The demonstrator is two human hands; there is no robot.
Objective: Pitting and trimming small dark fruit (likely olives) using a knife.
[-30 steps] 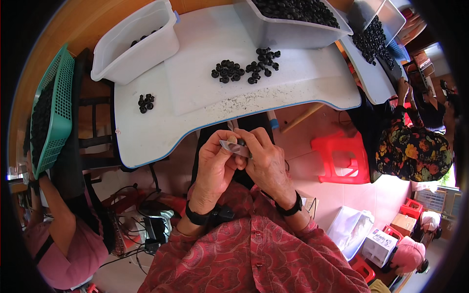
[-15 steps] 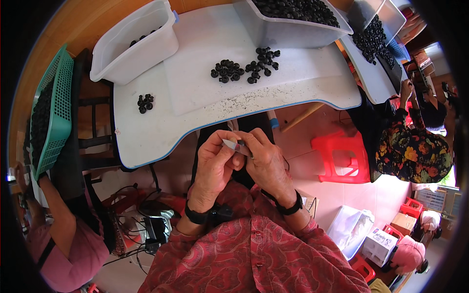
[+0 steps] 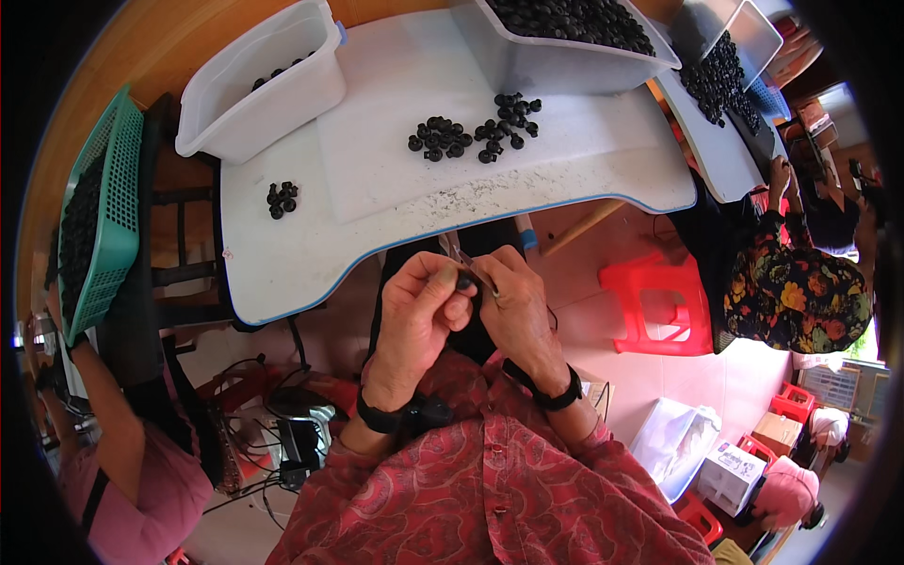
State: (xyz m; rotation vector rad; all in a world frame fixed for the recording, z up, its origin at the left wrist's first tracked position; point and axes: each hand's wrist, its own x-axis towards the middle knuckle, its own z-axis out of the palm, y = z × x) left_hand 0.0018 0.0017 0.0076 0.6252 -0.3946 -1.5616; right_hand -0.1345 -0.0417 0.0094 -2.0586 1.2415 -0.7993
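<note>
Just in front of the table's edge, both my hands are close together over my lap. My left hand (image 3: 419, 306) is closed, pinching a small round black part (image 3: 464, 280) between thumb and fingers. Wrapped round a small bladed metal tool (image 3: 454, 249) is my right hand (image 3: 516, 303); the pointed end slants up and away, beside the black part. Whether it is a knife or snips is hard to tell, since my fingers cover the handle. Beyond my hands, piles of similar black knobbed parts (image 3: 439, 138) lie on the white table (image 3: 282, 254).
A white bin (image 3: 273, 118) stands at the table's far left, and a grey bin (image 3: 574, 61) heaped with black parts at the back. Black scraps (image 3: 471, 200) litter the near edge. Left is a green basket (image 3: 118, 217); right, a red stool (image 3: 659, 301). Other people sit on both sides.
The blade has swung from lying across my fingers to pointing up and away. My right hand has turned slightly, and the black part now shows at my left fingertips.
</note>
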